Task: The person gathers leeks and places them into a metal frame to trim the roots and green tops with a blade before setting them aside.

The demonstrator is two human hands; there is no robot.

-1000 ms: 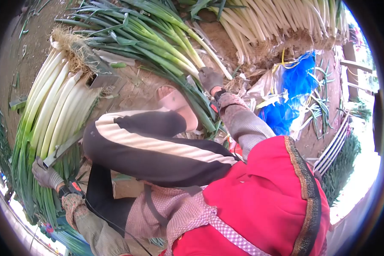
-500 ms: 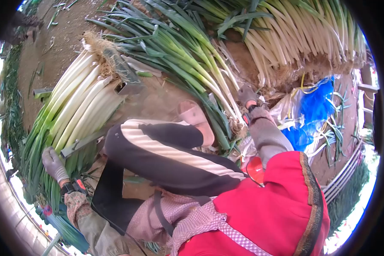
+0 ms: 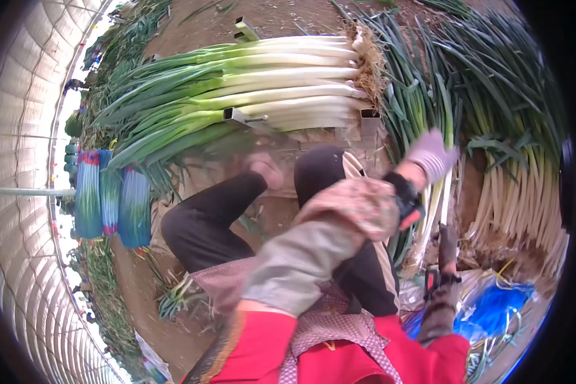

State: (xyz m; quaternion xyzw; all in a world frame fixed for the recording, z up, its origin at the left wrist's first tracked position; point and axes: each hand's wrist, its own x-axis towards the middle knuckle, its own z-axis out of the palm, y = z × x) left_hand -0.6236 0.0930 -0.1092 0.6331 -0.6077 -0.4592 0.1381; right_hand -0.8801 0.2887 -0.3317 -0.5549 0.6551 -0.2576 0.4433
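Note:
My left hand (image 3: 432, 155), in a light glove, lies across the green and white stalks of a loose heap of long green onions (image 3: 421, 112) on my right; motion blur hides how its fingers sit. Just below, the dark-gloved fingers of my right hand (image 3: 447, 246) are closed at the lower white end of a green onion (image 3: 444, 203). Ahead of me, a thick row of long green onions (image 3: 288, 78) rests across a metal frame (image 3: 235, 116), roots to the right and leaves to the left.
A larger pile of long green onions (image 3: 515, 192) lies at the far right. Blue and clear plastic (image 3: 496, 310) is beside my right forearm. Several wrapped bundles (image 3: 88, 195) stand at the left, near a curved plastic wall (image 3: 29, 115). My bent legs lie between frame and heap.
My left hand has left the leaves of the row on the frame and crossed over to the heap on my right. My right hand stays near the heap's root end. The view has turned.

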